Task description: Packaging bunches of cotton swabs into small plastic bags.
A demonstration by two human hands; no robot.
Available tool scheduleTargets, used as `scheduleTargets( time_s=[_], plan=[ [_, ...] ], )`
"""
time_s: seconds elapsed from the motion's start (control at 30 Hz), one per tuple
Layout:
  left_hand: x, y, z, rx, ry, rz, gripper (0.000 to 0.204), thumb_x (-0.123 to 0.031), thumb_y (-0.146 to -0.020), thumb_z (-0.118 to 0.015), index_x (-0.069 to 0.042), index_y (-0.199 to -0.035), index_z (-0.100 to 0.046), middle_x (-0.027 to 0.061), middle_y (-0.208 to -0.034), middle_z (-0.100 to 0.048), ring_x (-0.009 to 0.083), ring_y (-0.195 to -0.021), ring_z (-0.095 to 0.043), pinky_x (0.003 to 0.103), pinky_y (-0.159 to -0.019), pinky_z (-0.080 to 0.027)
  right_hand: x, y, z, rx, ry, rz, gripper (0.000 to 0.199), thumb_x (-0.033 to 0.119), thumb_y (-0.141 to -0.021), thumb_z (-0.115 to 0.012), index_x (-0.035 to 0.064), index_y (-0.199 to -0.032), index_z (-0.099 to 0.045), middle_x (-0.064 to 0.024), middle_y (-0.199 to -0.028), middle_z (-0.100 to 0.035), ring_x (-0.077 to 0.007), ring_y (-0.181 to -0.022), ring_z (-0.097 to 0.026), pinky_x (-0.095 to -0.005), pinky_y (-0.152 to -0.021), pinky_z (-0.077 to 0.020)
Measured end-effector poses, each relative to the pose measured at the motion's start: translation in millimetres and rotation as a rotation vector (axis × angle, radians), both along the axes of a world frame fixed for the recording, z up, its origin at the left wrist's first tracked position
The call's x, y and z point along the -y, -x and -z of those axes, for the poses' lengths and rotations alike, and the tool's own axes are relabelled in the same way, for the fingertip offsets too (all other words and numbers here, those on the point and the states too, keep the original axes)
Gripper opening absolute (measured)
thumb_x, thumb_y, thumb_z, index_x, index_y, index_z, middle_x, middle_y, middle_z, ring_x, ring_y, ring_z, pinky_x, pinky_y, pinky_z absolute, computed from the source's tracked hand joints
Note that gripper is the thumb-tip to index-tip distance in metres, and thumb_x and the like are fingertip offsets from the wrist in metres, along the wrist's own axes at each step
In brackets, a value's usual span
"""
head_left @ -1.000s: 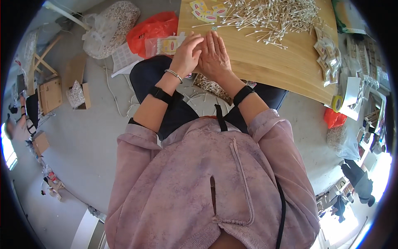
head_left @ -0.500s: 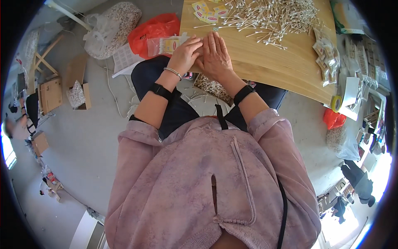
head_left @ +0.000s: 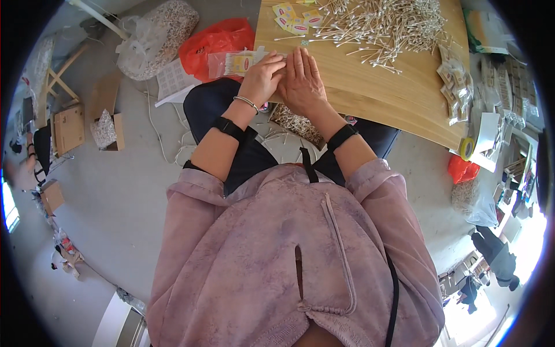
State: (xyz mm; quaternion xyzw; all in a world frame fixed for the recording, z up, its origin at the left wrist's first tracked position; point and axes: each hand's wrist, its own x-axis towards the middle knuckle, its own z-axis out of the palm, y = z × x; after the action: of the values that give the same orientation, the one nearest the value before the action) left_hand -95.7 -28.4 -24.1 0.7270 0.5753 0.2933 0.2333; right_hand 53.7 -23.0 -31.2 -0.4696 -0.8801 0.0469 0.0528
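A clear plastic bag of cotton swabs (head_left: 230, 65) with a yellow label sits at the table's near left corner. My left hand (head_left: 262, 76) is over the bag's right end, fingers bent and together, gripping it; the thumb side is partly hidden. Beside it, my right hand (head_left: 303, 85) lies flat at the table edge, fingers stretched out and touching or nearly touching the left. Whatever is beneath the right palm cannot be seen. Beyond the hands are a loose pile of cotton swabs (head_left: 399, 26) and several yellow-and-white label cards (head_left: 299, 24).
Filled packets (head_left: 455, 87) lie along the wooden table's (head_left: 381, 92) right edge, near a yellow tape roll (head_left: 467, 147). A box of swabs (head_left: 296, 123) stands below the near edge. On the left are a red plastic bag (head_left: 217, 43) and a large clear sack (head_left: 159, 40).
My left fingers have shifted slightly, and the bag shows at nearly the same place. My right hand stays flat. The whole view has moved a little.
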Motion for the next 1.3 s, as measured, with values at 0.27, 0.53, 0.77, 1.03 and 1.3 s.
scheduleTargets(
  time_s=[0.27,0.53,0.77,1.03,1.3],
  plan=[
    [1.7,-8.4,2.3,0.459,0.031,-0.218,0.035,-0.006,-0.088,-0.049,-0.004,-0.123,-0.054,0.0131,-0.125,-0.056,0.026,-0.121,-0.049,0.033,-0.101,-0.037,-0.3,0.0,4.5,-0.077,0.052,0.013,0.074,0.043,-0.087,-0.042,-0.0066,-0.139,-0.025,-0.0232,-0.147,-0.02,-0.0334,-0.14,-0.011,-0.0425,-0.114,-0.0069],
    [5.7,-21.7,15.2,0.712,-0.032,-0.267,0.038,-0.015,-0.097,-0.038,0.0,-0.13,-0.047,0.0154,-0.133,-0.049,0.0243,-0.127,-0.043,0.032,-0.106,-0.03,2.5,6.5,3.4,-0.101,0.048,0.045,0.077,0.048,-0.089,-0.04,-0.009,-0.138,-0.024,-0.0242,-0.147,-0.02,-0.0338,-0.14,-0.011,-0.0429,-0.114,-0.0061],
    [7.4,-18.8,13.1,0.785,0.04,-0.275,0.035,-0.016,-0.098,-0.037,0.0,-0.126,-0.05,0.0126,-0.128,-0.054,0.0216,-0.123,-0.046,0.031,-0.104,-0.032,4.6,6.0,2.6,-0.116,0.061,0.026,0.077,0.047,-0.089,-0.04,-0.0102,-0.137,-0.024,-0.0253,-0.146,-0.02,-0.0348,-0.14,-0.011,-0.0434,-0.114,-0.0047],
    [-1.0,18.1,-5.7,0.494,-0.203,-0.375,0.035,-0.021,-0.098,-0.038,-0.001,-0.124,-0.051,0.0168,-0.123,-0.055,0.0287,-0.117,-0.05,0.034,-0.1,-0.037,3.9,6.1,-0.7,-0.148,0.084,0.031,0.074,0.042,-0.089,-0.042,-0.01,-0.138,-0.022,-0.0272,-0.146,-0.019,-0.0376,-0.139,-0.01,-0.0457,-0.114,-0.0057],
    [2.6,71.9,41.8,-0.043,-0.2,-0.427,0.034,-0.025,-0.097,-0.042,-0.004,-0.124,-0.047,0.0172,-0.115,-0.052,0.0344,-0.104,-0.053,0.038,-0.096,-0.039,3.8,14.3,-0.9,-0.128,0.086,0.017,0.075,0.042,-0.09,-0.042,-0.0102,-0.139,-0.019,-0.0271,-0.147,-0.017,-0.0372,-0.14,-0.009,-0.0441,-0.114,-0.0049]
  ],
)
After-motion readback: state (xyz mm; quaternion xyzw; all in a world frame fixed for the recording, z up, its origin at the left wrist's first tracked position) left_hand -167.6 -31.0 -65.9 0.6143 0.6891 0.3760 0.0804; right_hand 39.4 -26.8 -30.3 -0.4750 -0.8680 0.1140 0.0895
